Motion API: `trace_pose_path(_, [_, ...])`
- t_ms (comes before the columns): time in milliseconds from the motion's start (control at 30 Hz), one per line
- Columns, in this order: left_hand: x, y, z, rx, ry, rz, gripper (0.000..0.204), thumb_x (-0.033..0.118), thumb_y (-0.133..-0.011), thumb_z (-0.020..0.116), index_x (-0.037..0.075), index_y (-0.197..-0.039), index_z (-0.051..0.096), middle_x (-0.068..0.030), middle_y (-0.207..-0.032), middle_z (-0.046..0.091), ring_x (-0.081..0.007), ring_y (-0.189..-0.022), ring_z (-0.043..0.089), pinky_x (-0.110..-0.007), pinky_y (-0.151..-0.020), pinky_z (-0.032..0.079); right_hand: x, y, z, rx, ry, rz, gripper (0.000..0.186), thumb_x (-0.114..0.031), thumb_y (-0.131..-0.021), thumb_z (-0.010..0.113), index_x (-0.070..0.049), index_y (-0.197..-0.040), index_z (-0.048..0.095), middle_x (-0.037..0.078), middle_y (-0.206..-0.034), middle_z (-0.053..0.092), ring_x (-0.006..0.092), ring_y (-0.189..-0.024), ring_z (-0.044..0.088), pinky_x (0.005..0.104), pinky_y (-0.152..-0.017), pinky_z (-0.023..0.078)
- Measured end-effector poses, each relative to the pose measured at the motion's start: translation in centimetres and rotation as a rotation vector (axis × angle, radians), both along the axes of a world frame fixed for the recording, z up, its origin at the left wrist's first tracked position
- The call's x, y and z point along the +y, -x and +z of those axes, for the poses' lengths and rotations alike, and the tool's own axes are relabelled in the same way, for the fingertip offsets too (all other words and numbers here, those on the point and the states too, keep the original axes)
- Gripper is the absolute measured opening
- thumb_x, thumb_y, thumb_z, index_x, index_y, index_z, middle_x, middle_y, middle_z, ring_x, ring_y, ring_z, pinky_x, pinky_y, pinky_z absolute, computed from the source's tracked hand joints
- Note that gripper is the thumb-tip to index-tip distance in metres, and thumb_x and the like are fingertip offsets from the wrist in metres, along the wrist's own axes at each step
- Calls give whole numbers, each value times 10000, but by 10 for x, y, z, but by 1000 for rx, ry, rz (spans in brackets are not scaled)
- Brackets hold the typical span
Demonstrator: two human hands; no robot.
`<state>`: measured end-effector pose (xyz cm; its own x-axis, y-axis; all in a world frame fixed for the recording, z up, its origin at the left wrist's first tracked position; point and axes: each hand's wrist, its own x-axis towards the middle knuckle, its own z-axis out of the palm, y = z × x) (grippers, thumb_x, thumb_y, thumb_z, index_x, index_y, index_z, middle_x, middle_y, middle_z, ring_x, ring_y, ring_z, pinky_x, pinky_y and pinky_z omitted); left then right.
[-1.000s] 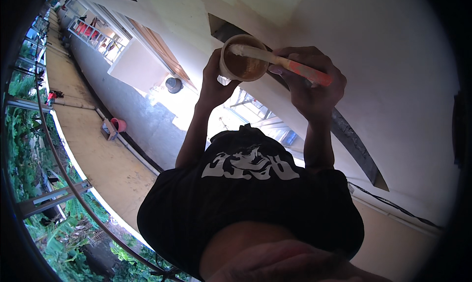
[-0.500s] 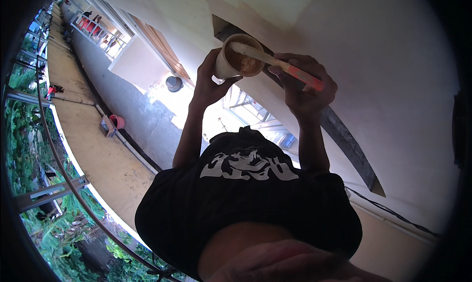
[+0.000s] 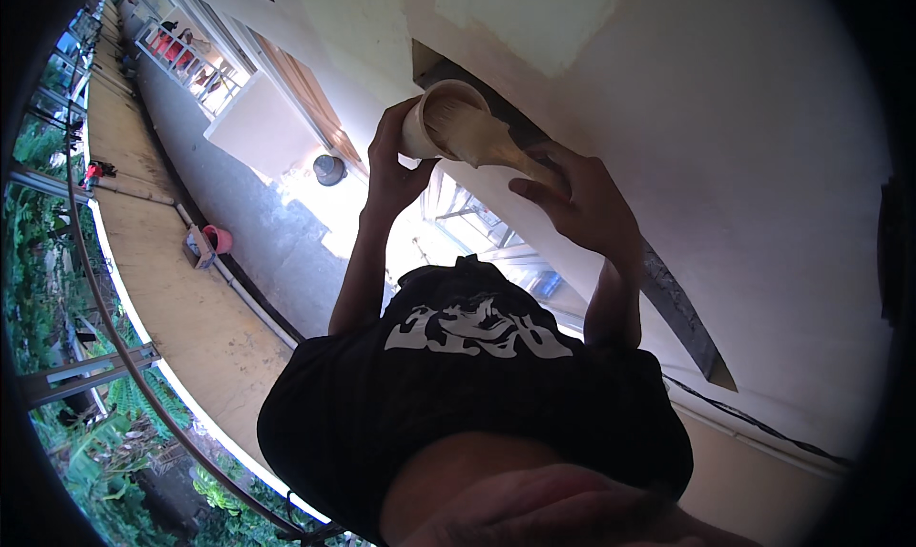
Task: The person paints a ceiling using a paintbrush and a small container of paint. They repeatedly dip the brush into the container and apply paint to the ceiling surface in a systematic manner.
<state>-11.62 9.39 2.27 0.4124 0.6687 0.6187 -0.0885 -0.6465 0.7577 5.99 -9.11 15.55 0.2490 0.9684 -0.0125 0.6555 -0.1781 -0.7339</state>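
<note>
My left hand (image 3: 389, 170) is wrapped around a pale cup (image 3: 414, 133), with the thumb beneath it. The cup is tilted, and its mouth faces me and toward the right. A flat paintbrush (image 3: 485, 141) reaches into the mouth, its bristles against the inner wall. My right hand (image 3: 590, 202) grips the brush by its handle, fingers closed over the far end. What lies at the bottom of the cup is hidden behind the brush. Both hands are raised in front of a pale wall (image 3: 725, 165).
A dark grey strip (image 3: 687, 318) runs diagonally across the wall behind my hands. To the left lies a grey walkway (image 3: 258, 213) with a dark bucket (image 3: 329, 170) and a pink bucket (image 3: 218, 240). A low beige parapet (image 3: 181, 289) borders greenery. A cable (image 3: 754, 413) hangs at right.
The brush has turned so its broad side shows, and its bristles sit at the cup's inner wall. My right hand has rotated and lowered slightly. The cup has shifted a little left and tilted further.
</note>
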Motion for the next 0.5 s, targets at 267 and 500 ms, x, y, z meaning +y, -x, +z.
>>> trace_pose_path(267, [30,5,-10,23,16,122,705,49,-775,877,19,-1383,520,-172,-1254,663,-295,-1150,675,-406,-911,566,25,27,-14,163,-105,-104,347,-301,-1027,617,23,-1152,638,139,-781,673,236,-685,661,381,-690,509])
trace_pose_path(500, [49,-3,-23,-16,117,143,630,117,-843,851,-8,-1363,517,-184,-1212,677,-281,-1108,685,-402,-922,559,95,42,2,-193,-324,-168,230,-162,-1030,607,59,-1092,592,250,-809,672,364,-769,721,458,-680,527])
